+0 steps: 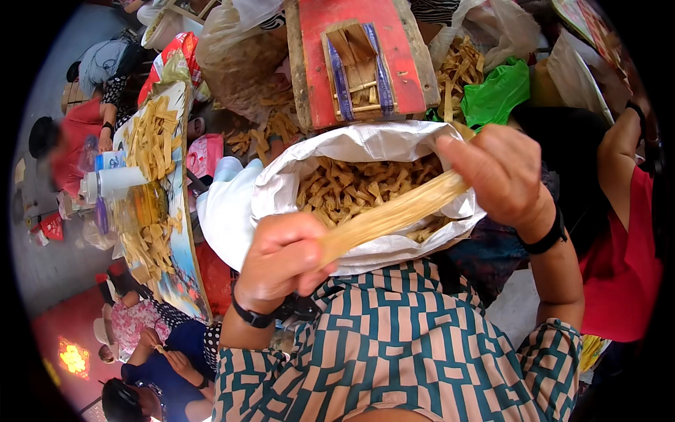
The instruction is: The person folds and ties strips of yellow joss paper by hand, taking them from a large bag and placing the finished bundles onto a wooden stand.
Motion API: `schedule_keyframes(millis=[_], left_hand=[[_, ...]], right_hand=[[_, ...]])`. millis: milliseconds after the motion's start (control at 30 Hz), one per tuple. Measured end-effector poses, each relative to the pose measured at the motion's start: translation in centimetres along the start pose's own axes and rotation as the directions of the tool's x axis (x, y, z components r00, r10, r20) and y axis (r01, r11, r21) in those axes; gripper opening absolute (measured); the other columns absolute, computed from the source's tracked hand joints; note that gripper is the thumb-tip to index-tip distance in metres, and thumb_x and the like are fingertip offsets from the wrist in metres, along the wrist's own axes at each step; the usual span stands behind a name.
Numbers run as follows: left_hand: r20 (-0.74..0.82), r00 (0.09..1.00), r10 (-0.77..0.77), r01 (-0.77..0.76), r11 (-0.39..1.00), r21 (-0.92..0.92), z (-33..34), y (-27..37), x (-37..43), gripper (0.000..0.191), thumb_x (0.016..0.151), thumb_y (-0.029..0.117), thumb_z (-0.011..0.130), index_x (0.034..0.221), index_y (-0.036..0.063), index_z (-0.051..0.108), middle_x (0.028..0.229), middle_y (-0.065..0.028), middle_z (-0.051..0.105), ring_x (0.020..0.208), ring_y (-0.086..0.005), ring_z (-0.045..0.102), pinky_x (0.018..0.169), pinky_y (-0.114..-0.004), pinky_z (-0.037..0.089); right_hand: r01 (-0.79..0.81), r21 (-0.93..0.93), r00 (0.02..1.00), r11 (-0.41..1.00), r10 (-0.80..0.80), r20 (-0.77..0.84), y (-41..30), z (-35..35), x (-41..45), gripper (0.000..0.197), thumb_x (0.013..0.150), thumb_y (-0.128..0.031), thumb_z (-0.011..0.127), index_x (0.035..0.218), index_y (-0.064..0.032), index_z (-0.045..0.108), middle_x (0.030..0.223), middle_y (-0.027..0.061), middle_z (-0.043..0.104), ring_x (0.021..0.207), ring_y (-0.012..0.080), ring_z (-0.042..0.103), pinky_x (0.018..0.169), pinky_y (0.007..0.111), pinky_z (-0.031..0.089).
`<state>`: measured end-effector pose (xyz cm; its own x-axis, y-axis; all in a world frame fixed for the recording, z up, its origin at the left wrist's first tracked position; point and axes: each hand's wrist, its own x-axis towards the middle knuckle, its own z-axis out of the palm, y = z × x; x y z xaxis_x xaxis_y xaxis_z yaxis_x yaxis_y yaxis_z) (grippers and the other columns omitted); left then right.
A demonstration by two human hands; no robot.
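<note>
A flat, yellowish dried strip (pixel 393 213), fibrous like a plant leaf or husk, is stretched between my hands. My left hand (pixel 287 258) grips its lower left end, and my right hand (pixel 498 174) grips the upper right end. Under the strip stands a white woven sack (pixel 279 184) with its mouth wide and rim folded outward. Inside the sack lie many brown knotted or twisted pieces (pixel 358 184) of similar material. Beyond it, a wooden jig with blue tape (pixel 340 79) rests on a red board (pixel 316 53) and has short pieces between its sides.
At left, a painted tabletop (pixel 182 264) bears strips (pixel 153 137), a translucent bottle (pixel 121 180) and a jar. A large plastic bag (pixel 237 68) stands behind the sack; a green bag (pixel 495 95) lies right of the board. Several people sit nearby, one close at right (pixel 622 264).
</note>
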<state>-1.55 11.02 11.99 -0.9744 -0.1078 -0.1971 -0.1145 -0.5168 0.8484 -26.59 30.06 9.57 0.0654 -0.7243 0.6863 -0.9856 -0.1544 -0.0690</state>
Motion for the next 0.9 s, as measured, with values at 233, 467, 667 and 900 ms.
schedule_keyframes(millis=[233,467,667,900], left_hand=[[0.442,0.794,0.417,-0.47,0.883,0.011,0.1,0.7,0.9,0.019,0.085,0.019,0.078,0.092,0.0023,0.073,0.134,-0.0353,0.055,0.128,-0.0414,0.057,0.102,-0.052,0.047],[0.493,0.758,0.427,-0.424,-0.251,0.87,3.3,-1.0,1.0,0.022,0.066,0.016,0.08,0.083,0.0085,0.07,0.103,-0.006,0.068,0.084,-0.0229,0.064,0.067,-0.032,0.052],[0.487,0.768,0.416,-0.404,-0.276,0.872,4.0,-2.2,0.7,0.02,0.07,0.016,0.079,0.087,0.0088,0.071,0.103,-0.0056,0.067,0.081,-0.0205,0.063,0.063,-0.03,0.052],[0.422,0.595,0.684,-0.121,-0.442,0.889,3.9,-3.5,0.1,0.013,0.084,0.016,0.072,0.094,0.0078,0.071,0.134,-0.0106,0.063,0.122,-0.0355,0.057,0.106,-0.059,0.038]], right_hand=[[-0.368,0.783,0.929,0.501,0.179,0.323,-8.3,2.8,-0.8,0.04,0.091,-0.012,0.066,0.13,-0.0061,0.059,0.075,0.0143,0.065,0.061,0.0324,0.065,0.052,0.04,0.05],[-0.687,0.712,0.674,-0.144,0.241,0.698,-8.8,1.0,-0.3,0.025,0.102,-0.026,0.059,0.11,-0.0047,0.067,0.072,0.0023,0.062,0.054,0.0144,0.055,0.05,0.027,0.042],[-0.632,0.506,0.449,-0.587,0.254,0.857,-9.1,0.9,-0.1,0.018,0.1,-0.024,0.065,0.098,-0.0061,0.07,0.077,-0.0047,0.063,0.058,0.0012,0.046,0.05,0.017,0.035],[-0.381,0.523,0.611,-0.763,0.216,0.761,-9.2,2.4,-1.0,0.016,0.097,-0.023,0.068,0.101,-0.0084,0.066,0.075,-0.0063,0.056,0.059,0.0001,0.042,0.05,0.017,0.031]])
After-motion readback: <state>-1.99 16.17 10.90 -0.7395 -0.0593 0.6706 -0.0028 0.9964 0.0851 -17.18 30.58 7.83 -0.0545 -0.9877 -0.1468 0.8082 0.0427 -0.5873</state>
